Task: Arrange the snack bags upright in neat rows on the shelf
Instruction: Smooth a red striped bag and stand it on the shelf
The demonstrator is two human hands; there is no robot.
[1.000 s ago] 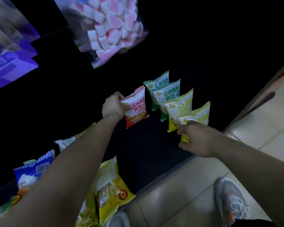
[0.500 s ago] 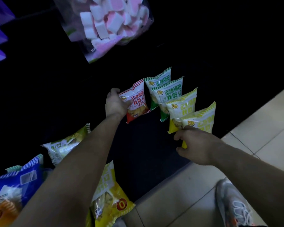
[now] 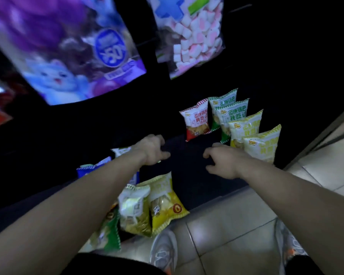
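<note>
The left hand point(image 3: 151, 149) and right hand point(image 3: 222, 161) hang empty, fingers loose, in front of the upright red bag point(image 3: 197, 122), so I would lift a lying bag point(image 3: 165, 205) further front-left and stand it straight beside.

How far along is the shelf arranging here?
Done: red-striped snack bag, two green-striped bags and two yellow-striped bags stand upright. In hand: nothing; left hand and right hand look empty. Left: loose pile of yellow, green and blue bags lies unsorted.
</note>
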